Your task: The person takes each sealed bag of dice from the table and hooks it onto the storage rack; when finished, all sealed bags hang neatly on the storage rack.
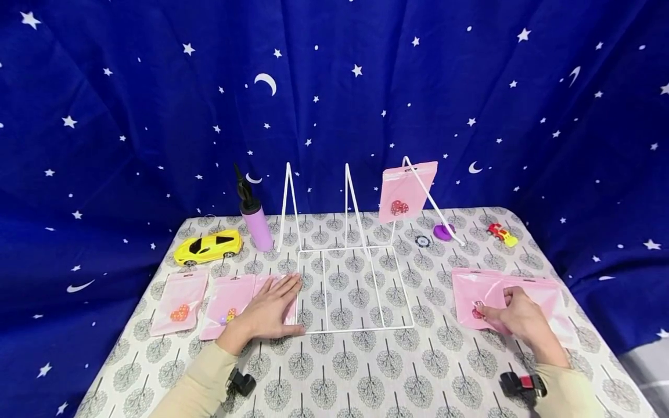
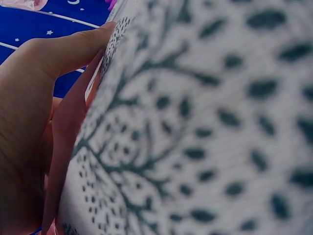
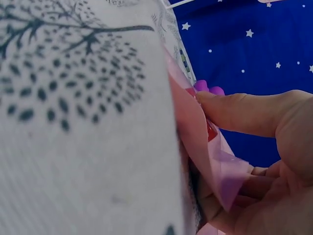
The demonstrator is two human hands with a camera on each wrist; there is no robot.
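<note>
My right hand (image 1: 522,316) pinches a pink zip pouch (image 1: 470,284) with red dice in it, on the right of the table. In the right wrist view the thumb lies on the front of this pouch (image 3: 190,115) and the fingers are behind it. Another pink pouch (image 1: 547,293) lies partly under that hand. My left hand (image 1: 269,310) rests with extended fingers over a pink pouch (image 1: 290,315), at the left side of a white wire rack (image 1: 360,330). A pink pouch with red dice (image 1: 407,183) hangs from the rack's right hook.
Two more pink pouches with dice, one at far left (image 1: 183,290) and one beside it (image 1: 226,293), lie on the tree-print cloth. Behind stand a yellow toy car (image 1: 206,247) and a purple pump (image 1: 258,229). A chip (image 1: 422,241), a purple object (image 1: 443,233) and a small toy vehicle (image 1: 502,234) sit at back right.
</note>
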